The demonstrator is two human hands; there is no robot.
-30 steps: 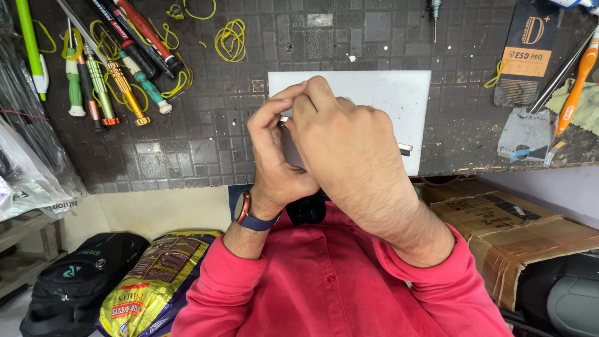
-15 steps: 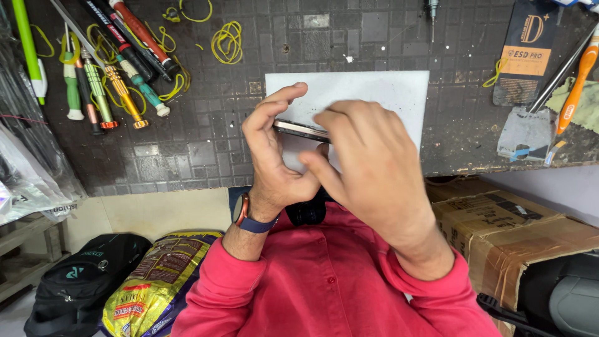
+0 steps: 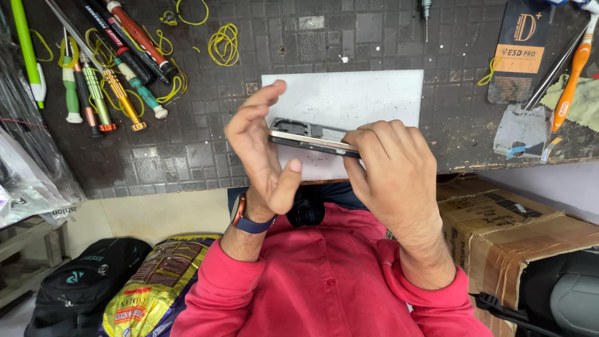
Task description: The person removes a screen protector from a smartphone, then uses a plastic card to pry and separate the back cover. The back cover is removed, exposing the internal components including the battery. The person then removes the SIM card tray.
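My right hand (image 3: 390,168) grips the phone frame (image 3: 310,137), left hand (image 3: 262,150) open beside it, above the white mat (image 3: 374,93) at the dark bench's (image 3: 187,156) near edge; black-and-orange package (image 3: 521,50) far right corner.

Your left hand (image 3: 259,153) is spread open, fingers loosely curled; your right hand (image 3: 390,171) is clenched, knuckles up.

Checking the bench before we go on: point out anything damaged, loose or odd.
The phone held edge-on between the left hand and right hand is open, its inside showing with no back cover. Yellow rubber bands lie scattered among the screwdrivers on the mat. Nothing looks spilled.
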